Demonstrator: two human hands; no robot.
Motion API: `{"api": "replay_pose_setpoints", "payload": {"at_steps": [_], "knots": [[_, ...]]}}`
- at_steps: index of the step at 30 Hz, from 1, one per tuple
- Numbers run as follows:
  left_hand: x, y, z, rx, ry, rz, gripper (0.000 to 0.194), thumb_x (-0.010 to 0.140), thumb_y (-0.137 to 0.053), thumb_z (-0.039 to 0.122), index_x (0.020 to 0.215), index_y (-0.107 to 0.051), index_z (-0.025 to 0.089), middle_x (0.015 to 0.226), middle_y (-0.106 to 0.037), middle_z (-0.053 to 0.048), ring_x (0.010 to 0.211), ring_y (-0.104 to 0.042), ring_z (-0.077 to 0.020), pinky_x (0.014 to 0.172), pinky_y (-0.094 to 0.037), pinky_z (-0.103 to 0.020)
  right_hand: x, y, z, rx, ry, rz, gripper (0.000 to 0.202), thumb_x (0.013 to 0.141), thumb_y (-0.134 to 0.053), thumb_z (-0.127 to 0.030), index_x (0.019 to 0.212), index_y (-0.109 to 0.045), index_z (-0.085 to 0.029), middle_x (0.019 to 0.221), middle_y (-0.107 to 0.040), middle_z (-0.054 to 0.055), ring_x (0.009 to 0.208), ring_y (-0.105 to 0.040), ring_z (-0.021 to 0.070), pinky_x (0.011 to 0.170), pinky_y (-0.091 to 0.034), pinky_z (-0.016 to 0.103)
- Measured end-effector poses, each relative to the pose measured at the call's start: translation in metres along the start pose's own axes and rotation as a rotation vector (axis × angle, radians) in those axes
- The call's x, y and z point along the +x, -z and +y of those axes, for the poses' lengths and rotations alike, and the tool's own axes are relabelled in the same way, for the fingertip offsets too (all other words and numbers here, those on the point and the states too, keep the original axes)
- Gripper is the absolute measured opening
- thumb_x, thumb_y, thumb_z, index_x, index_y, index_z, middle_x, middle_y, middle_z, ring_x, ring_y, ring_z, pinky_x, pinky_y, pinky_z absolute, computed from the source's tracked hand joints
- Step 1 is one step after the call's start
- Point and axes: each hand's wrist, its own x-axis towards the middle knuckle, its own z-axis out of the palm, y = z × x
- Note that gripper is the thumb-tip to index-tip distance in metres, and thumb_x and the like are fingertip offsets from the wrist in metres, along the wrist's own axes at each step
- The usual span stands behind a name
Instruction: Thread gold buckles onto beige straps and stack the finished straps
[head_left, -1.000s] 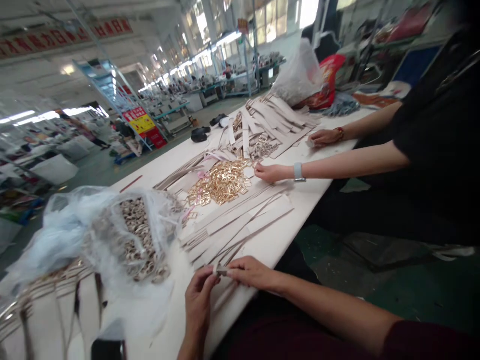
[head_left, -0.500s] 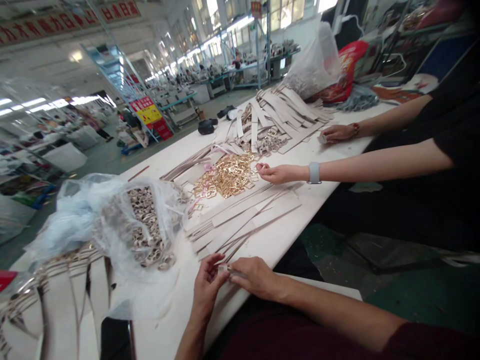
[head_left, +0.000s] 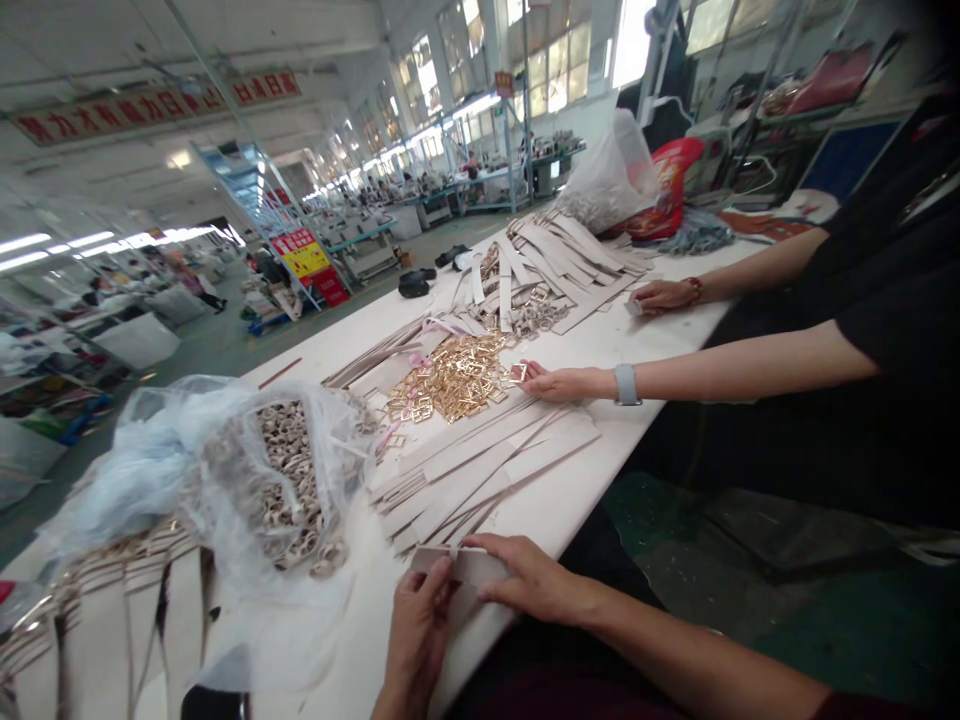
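Note:
My left hand [head_left: 418, 625] and my right hand [head_left: 536, 582] both grip a flat, light grey strap [head_left: 480, 566] above the table's near edge. The left thumb presses on it, and the right fingers hold its right-hand part. What looks like a narrow band crosses the strap beside my left fingertips; I cannot make out its details. Just beyond my hands lie several loose grey straps [head_left: 495, 465]. A clear plastic bag [head_left: 221, 465] stands left of my hands, with small grey loops [head_left: 289, 450] showing in its opening.
A pile of gold buckles [head_left: 461, 375] lies mid-table. At right, a co-worker's hand [head_left: 566, 382] holds a gold square buckle [head_left: 517, 373]; their other hand [head_left: 664, 297] holds a strap end. Straps with buckles [head_left: 101, 620] lie front left, and more straps [head_left: 555, 255] are heaped behind.
The strap between my hands has turned so its flat face shows, and my hands are slightly lower in view. The co-worker's near hand now shows a gold buckle at its fingertips.

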Motion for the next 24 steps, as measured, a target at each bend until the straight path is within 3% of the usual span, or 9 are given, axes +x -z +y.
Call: {"api": "replay_pose_setpoints", "payload": {"at_steps": [2,4,8,11,13,15,18,21,24], "knots": [[-0.004,-0.016,-0.007,-0.016,0.049,-0.056,0.029,0.059,-0.079,0.034,0.076,-0.07,0.013,0.073,-0.07,-0.005,0.07,-0.064,-0.0183,0.066,-0.051,-0.029,0.004,-0.001,-0.004,0.055,0.0,0.032,0.059,0.073,-0.065,-0.027,0.129,-0.05,-0.018,0.119,-0.062,0.008,0.103,-0.058,0.0231,0.092,-0.045,0.033],[-0.004,-0.028,-0.007,-0.004,0.076,-0.146,0.029,0.063,-0.076,0.036,0.081,-0.07,0.013,0.075,-0.07,-0.006,0.069,-0.064,-0.0198,0.065,-0.052,-0.03,0.009,0.001,-0.009,0.124,-0.019,0.05,0.058,0.073,-0.065,-0.026,0.129,-0.05,-0.02,0.108,-0.065,0.006,0.088,-0.06,0.0194,0.078,-0.05,0.028],[0.026,-0.018,0.027,0.183,0.047,-0.338,0.04,0.067,-0.072,0.038,0.098,-0.069,0.012,0.09,-0.071,-0.012,0.082,-0.065,-0.0241,0.069,-0.052,-0.033,0.013,0.018,-0.006,0.324,-0.087,0.076,0.048,0.075,-0.063,-0.028,0.122,-0.054,-0.021,0.084,-0.061,0.0,0.059,-0.05,0.0096,0.046,-0.042,0.017],[0.087,0.008,0.072,0.578,-0.245,-0.151,0.045,0.076,-0.06,0.046,0.107,-0.065,0.014,0.101,-0.068,-0.013,0.086,-0.065,-0.0222,0.071,-0.053,-0.032,0.013,0.03,0.008,0.362,-0.146,0.127,0.042,0.075,-0.062,-0.028,0.116,-0.057,-0.017,0.077,-0.055,-0.002,0.053,-0.045,0.0072,0.039,-0.038,0.015],[0.136,0.021,0.098,1.085,-0.428,-0.014,0.043,0.085,-0.043,0.043,0.112,-0.062,0.015,0.106,-0.067,-0.011,0.089,-0.064,-0.02,0.074,-0.052,-0.03,0.013,0.033,0.016,0.34,-0.169,0.146,0.041,0.075,-0.062,-0.028,0.114,-0.057,-0.016,0.078,-0.055,-0.001,0.054,-0.046,0.0076,0.038,-0.038,0.015],[0.183,0.024,0.117,1.314,-0.444,0.025,0.036,0.085,-0.043,0.034,0.106,-0.064,0.015,0.107,-0.068,-0.011,0.094,-0.062,-0.0214,0.081,-0.049,-0.032,0.013,0.034,0.021,0.316,-0.181,0.139,0.041,0.075,-0.061,-0.029,0.114,-0.057,-0.017,0.082,-0.057,0.001,0.055,-0.048,0.0088,0.038,-0.039,0.016],[0.233,0.012,0.126,1.509,-0.385,0.05,0.028,0.081,-0.05,0.031,0.094,-0.067,0.014,0.105,-0.068,-0.014,0.103,-0.058,-0.0269,0.089,-0.043,-0.037,0.013,0.032,0.021,0.273,-0.163,0.134,0.04,0.075,-0.061,-0.03,0.113,-0.059,-0.018,0.087,-0.061,0.002,0.059,-0.053,0.0115,0.04,-0.041,0.017],[0.259,-0.006,0.121,1.682,-0.3,0.112,0.038,0.078,-0.055,0.039,0.098,-0.064,0.009,0.107,-0.066,-0.023,0.105,-0.058,-0.034,0.088,-0.042,-0.042,0.013,0.032,0.017,0.239,-0.114,0.147,0.038,0.074,-0.063,-0.031,0.11,-0.062,-0.019,0.089,-0.065,0.003,0.07,-0.059,0.0169,0.053,-0.048,0.022],[0.264,-0.018,0.116,1.807,-0.234,0.146,0.041,0.077,-0.059,0.035,0.105,-0.061,0.006,0.109,-0.065,-0.025,0.104,-0.059,-0.034,0.085,-0.044,-0.043,0.015,0.034,0.017,0.222,-0.039,0.132,0.041,0.073,-0.062,-0.037,0.111,-0.063,-0.021,0.095,-0.068,0.004,0.086,-0.062,0.023,0.074,-0.05,0.027]]}}
